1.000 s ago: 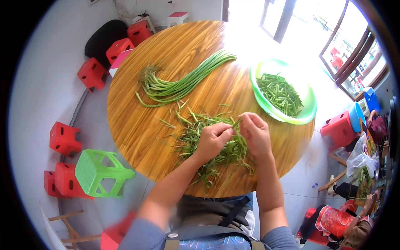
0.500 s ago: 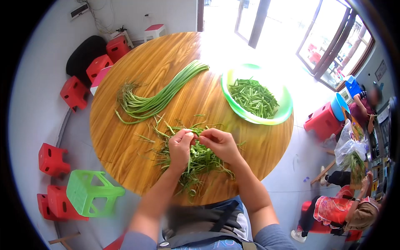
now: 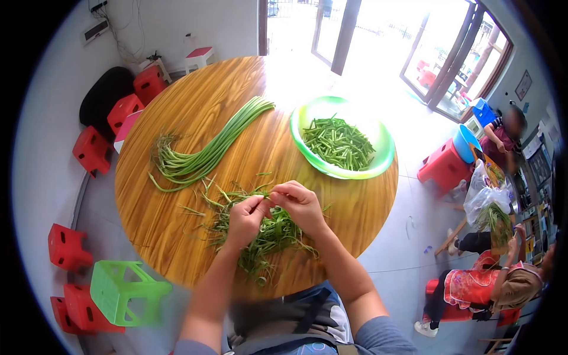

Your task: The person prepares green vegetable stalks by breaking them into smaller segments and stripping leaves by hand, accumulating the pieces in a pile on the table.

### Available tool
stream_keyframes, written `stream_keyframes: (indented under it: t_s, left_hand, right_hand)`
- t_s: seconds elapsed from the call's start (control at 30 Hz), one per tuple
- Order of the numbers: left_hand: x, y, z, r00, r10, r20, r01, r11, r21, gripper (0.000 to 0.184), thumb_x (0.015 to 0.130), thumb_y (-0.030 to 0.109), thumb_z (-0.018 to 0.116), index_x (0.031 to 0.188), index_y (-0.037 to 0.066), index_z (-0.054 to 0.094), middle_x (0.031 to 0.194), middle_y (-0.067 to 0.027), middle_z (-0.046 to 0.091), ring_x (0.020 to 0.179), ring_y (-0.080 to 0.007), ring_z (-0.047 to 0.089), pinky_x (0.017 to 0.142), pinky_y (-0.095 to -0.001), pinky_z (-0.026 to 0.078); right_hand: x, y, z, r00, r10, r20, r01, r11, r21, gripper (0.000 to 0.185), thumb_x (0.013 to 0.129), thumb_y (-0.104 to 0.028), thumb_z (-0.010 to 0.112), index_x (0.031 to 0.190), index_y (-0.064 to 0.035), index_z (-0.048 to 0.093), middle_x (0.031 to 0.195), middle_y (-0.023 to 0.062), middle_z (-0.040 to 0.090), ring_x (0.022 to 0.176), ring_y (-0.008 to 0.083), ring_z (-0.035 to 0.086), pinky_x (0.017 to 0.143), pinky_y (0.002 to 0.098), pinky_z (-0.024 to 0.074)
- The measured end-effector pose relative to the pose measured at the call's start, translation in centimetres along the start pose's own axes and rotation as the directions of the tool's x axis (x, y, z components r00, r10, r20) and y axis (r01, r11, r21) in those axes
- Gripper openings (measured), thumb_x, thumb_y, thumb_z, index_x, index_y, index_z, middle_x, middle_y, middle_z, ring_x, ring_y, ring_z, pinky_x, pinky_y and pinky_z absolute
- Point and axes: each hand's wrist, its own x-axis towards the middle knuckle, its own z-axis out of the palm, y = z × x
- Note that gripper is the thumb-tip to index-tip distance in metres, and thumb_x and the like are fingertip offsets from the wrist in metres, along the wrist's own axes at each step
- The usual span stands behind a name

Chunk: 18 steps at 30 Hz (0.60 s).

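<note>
My left hand (image 3: 246, 221) and my right hand (image 3: 300, 205) meet above a heap of green trimmings (image 3: 270, 235). The fingers of both are pinched together on a thin piece of green stem (image 3: 264, 194), mostly covered by the fingertips. A bundle of long green stems (image 3: 220, 142), which look like garlic scapes, lies curved on the table to the far left, its thin, dry-looking tips pointing left. Farther off on the right stands a green and white basin (image 3: 383, 155) with short cut stems (image 3: 339, 144) in it.
The round wooden table (image 3: 154, 219) is in front of me. Red stools (image 3: 70, 245) and a green stool (image 3: 121, 290) stand on the left. At right, a person in a red apron (image 3: 470, 288) sits holding greens; another person is near a blue basin (image 3: 465, 145).
The view has shifted, so the table and basin appear farther left and slightly lower. My hands stay close together over the trimmings, with the fingers slightly rearranged.
</note>
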Motion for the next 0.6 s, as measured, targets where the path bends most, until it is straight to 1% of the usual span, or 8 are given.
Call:
stream_keyframes:
  t_s: [0.07, 0.13, 0.2, 0.3, 0.43, 0.5, 0.57, 0.6]
  left_hand:
    - [0.3, -0.8, -0.3, 1.000, 0.012, -0.025, -0.014, 0.995, -0.094, 0.016, 0.089, 0.014, 0.056, 0.088, 0.001, 0.064, 0.067, 0.0036, 0.057, 0.055, -0.0010, 0.042, 0.048, -0.0184, 0.032]
    - [0.3, -0.7, 0.0, 0.995, 0.056, -0.080, -0.066, 0.990, -0.126, 0.015, 0.089, 0.014, 0.057, 0.088, 0.000, 0.064, 0.066, 0.0038, 0.057, 0.055, -0.0007, 0.042, 0.048, -0.0187, 0.032]
    - [0.0, -0.1, 0.3, 0.991, 0.066, -0.115, -0.072, 0.996, -0.058, 0.015, 0.089, 0.013, 0.057, 0.088, 0.000, 0.064, 0.066, 0.0036, 0.057, 0.055, -0.0008, 0.042, 0.048, -0.0192, 0.032]
    - [-0.2, 0.2, 0.4, 0.991, 0.068, -0.116, -0.061, 0.996, 0.061, 0.015, 0.089, 0.013, 0.057, 0.085, 0.000, 0.063, 0.065, 0.0019, 0.057, 0.054, -0.0021, 0.042, 0.048, -0.0203, 0.033]
    - [0.1, -0.5, 0.1, 0.996, 0.089, 0.002, -0.087, 0.975, 0.204, 0.017, 0.089, 0.012, 0.055, 0.080, -0.001, 0.062, 0.064, -0.0034, 0.057, 0.053, -0.0070, 0.045, 0.048, -0.0241, 0.035]
    - [0.4, -1.4, 0.4, 0.983, 0.185, 0.010, -0.183, 0.959, 0.217, 0.016, 0.088, 0.011, 0.055, 0.080, -0.002, 0.060, 0.065, -0.0072, 0.056, 0.055, -0.0120, 0.049, 0.050, -0.0268, 0.038]
    - [0.1, -1.6, 0.6, 0.965, 0.258, 0.033, -0.259, 0.936, 0.239, 0.014, 0.087, 0.009, 0.054, 0.082, -0.003, 0.059, 0.067, -0.0104, 0.057, 0.058, -0.0164, 0.052, 0.054, -0.0288, 0.041]
    - [-0.1, -1.3, 0.8, 0.956, 0.288, 0.050, -0.291, 0.923, 0.253, 0.013, 0.087, 0.008, 0.054, 0.083, -0.003, 0.058, 0.069, -0.0117, 0.057, 0.060, -0.0183, 0.054, 0.056, -0.0295, 0.043]
  right_hand:
    - [0.0, -0.3, 0.1, 0.998, -0.007, 0.064, 0.010, 0.999, -0.035, 0.013, 0.082, -0.005, 0.064, 0.093, -0.0002, 0.064, 0.086, 0.0013, 0.056, 0.077, 0.0078, 0.054, 0.067, 0.0203, 0.0431]
    - [0.0, -1.1, 0.2, 0.997, 0.054, 0.048, -0.051, 0.998, -0.048, 0.013, 0.080, -0.006, 0.067, 0.092, -0.0014, 0.065, 0.086, 0.0010, 0.057, 0.077, 0.0080, 0.053, 0.066, 0.0206, 0.0429]
    - [-0.1, -1.7, 0.2, 0.996, 0.086, 0.005, -0.085, 0.988, -0.129, 0.013, 0.079, -0.007, 0.068, 0.090, -0.0020, 0.066, 0.085, 0.0018, 0.058, 0.077, 0.0089, 0.054, 0.064, 0.0213, 0.0437]
    - [0.0, -1.0, -0.1, 0.980, -0.199, -0.011, 0.162, 0.827, -0.538, 0.012, 0.077, -0.008, 0.069, 0.088, -0.0033, 0.068, 0.083, 0.0035, 0.059, 0.075, 0.0105, 0.055, 0.062, 0.0228, 0.0449]
    - [0.1, -0.3, -0.3, 0.981, -0.192, 0.003, 0.169, 0.858, -0.485, 0.011, 0.076, -0.006, 0.069, 0.087, -0.0036, 0.068, 0.081, 0.0045, 0.060, 0.074, 0.0114, 0.056, 0.060, 0.0239, 0.0457]
    - [0.0, 0.7, -0.3, 0.986, -0.169, 0.002, 0.154, 0.892, -0.425, 0.012, 0.077, -0.005, 0.068, 0.088, -0.0022, 0.068, 0.082, 0.0038, 0.059, 0.075, 0.0105, 0.056, 0.059, 0.0236, 0.0456]
    - [0.0, 0.8, 0.0, 0.999, -0.019, -0.031, 0.016, 0.993, -0.116, 0.013, 0.077, -0.004, 0.068, 0.090, -0.0003, 0.067, 0.083, 0.0032, 0.059, 0.075, 0.0095, 0.056, 0.060, 0.0233, 0.0454]
    - [0.0, 0.7, 0.0, 0.998, 0.054, -0.029, -0.053, 0.998, 0.045, 0.014, 0.078, -0.004, 0.067, 0.091, 0.0006, 0.066, 0.084, 0.0029, 0.058, 0.075, 0.0091, 0.055, 0.061, 0.0232, 0.0453]
